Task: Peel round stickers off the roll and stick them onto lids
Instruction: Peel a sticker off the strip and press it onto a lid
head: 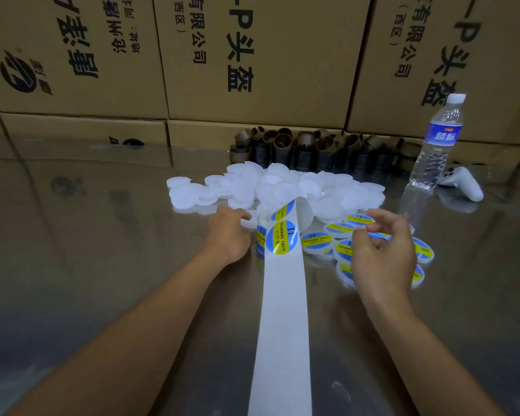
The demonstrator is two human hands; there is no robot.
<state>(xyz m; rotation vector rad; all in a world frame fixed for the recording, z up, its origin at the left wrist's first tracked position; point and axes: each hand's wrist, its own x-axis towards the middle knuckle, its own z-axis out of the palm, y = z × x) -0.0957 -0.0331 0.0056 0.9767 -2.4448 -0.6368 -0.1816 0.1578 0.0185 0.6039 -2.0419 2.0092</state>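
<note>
Stacked cardboard boxes (252, 55) wall off the back of a glossy table (102, 235). A long white backing strip (282, 325) runs from the near edge up over the sticker roll (261, 237), which stands mid-table. A pile of plain lids (282, 184) lies just behind the roll, with brown cardboard cores (306, 148) further back. A water bottle (436, 145) stands at the right, beside a white controller (463, 183). Labelled lids (317, 241) lie to the right of the roll.

The right hand (382, 244) hovers over them, pinching one blue-stickered lid (379, 235) in its curled fingers. The left hand (228, 232) curls onto a plain lid (249, 223) beside the roll; I cannot tell whether it grips. One round sticker (281, 237) sits on the strip.
</note>
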